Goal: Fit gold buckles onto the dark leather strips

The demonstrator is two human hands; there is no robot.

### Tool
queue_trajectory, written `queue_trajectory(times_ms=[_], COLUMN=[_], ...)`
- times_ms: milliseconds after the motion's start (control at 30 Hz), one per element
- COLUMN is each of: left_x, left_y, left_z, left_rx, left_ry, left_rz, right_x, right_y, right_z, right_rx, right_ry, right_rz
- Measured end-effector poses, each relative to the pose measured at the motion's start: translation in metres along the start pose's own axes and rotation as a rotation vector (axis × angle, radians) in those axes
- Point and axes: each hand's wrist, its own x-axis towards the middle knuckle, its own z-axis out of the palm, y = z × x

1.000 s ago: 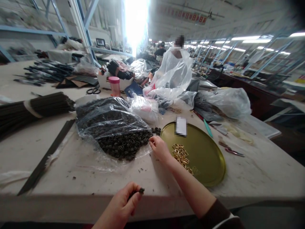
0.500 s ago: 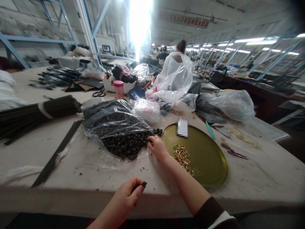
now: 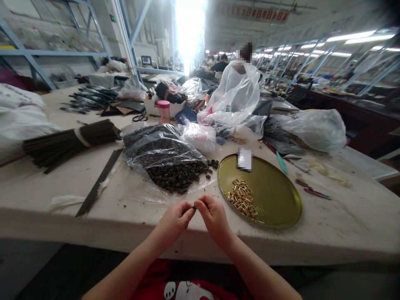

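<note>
My left hand and my right hand meet just above the table's front edge, both closed in a pinch. Between their fingertips shows the end of a small dark piece; fingers cover most of it, so its full shape is hidden. Just beyond them lies a pile of small dark loops, spilling out of a clear plastic bag. To the right of my right hand is a gold-green oval tray with many gold rectangular buckles heaped on its left side.
A banded bundle of dark strips and a single strip lie left. Scissors, a pink-lidded jar and plastic bags stand behind. Pliers and a teal-handled tool lie right. A person sits farther back.
My right hand has left the edge of the loop pile and come back toward me, up to my left hand. My left hand has risen slightly and moved forward. The view has shifted.
</note>
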Motion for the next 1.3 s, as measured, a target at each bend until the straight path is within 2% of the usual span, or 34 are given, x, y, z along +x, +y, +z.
queue_trajectory(times_ms=[167,333,433,600,733,933,1000,1167,1300], left_x=[-0.011,-0.015,-0.014,-0.015,-0.016,-0.017,-0.018,-0.023,-0.025], left_y=[0.0,0.001,0.0,-0.003,-0.007,-0.006,-0.004,-0.001,-0.003], left_z=[-0.005,-0.005,-0.001,0.009,0.016,0.019,0.018,0.017,0.016], left_rx=[0.006,0.064,0.031,-0.031,-0.146,-0.235,-0.259,-0.208,-0.13], left_ry=[-0.01,-0.066,-0.063,0.01,0.015,0.057,0.047,-0.015,-0.08], left_rz=[-0.03,-0.022,-0.033,0.009,-0.004,-0.08,-0.104,-0.105,-0.059], right_x=[-0.003,-0.008,-0.012,-0.015,-0.017,-0.025,-0.028,-0.028,-0.026], right_y=[0.001,0.006,0.007,0.011,0.016,0.019,0.019,0.019,0.022], right_z=[-0.003,-0.004,-0.004,0.002,0.006,0.006,0.006,0.008,0.007], right_rx=[-0.201,-0.324,-0.277,-0.117,-0.223,-0.258,-0.149,0.176,0.419], right_ry=[0.028,-0.104,-0.065,0.032,0.035,-0.049,-0.042,0.035,-0.031], right_rz=[-0.096,-0.184,-0.138,0.002,-0.076,-0.181,-0.121,0.173,0.375])
